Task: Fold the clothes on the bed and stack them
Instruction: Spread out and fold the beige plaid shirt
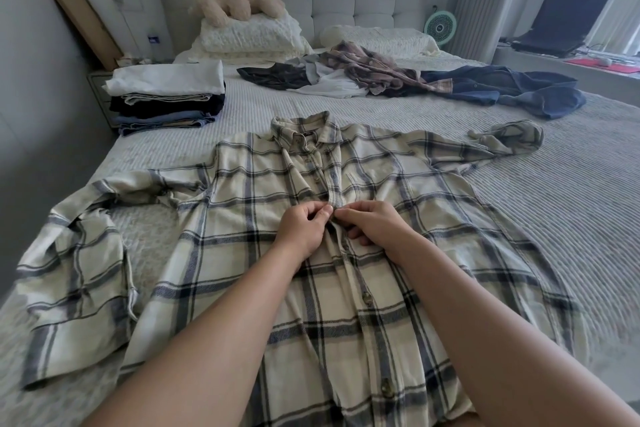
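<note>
A cream and navy plaid shirt (398, 204) lies spread face up on the bed, collar away from me, sleeves out to both sides. My left hand (304, 227) and my right hand (372, 224) meet at the middle of its button placket, fingers curled, each pinching the placket edge near a button. A stack of folded clothes (166, 97) stands at the bed's far left. A heap of unfolded clothes (367, 74), with a brown plaid shirt on top, and a dark blue denim garment (512, 90) lie across the far side.
Pillows (249, 35) with a plush toy (239, 3) lie against the padded headboard. A small green fan (440, 26) stands at the right of the headboard, a laptop (561, 24) on the window ledge. The striped bedspread (571, 218) shows bare at the right.
</note>
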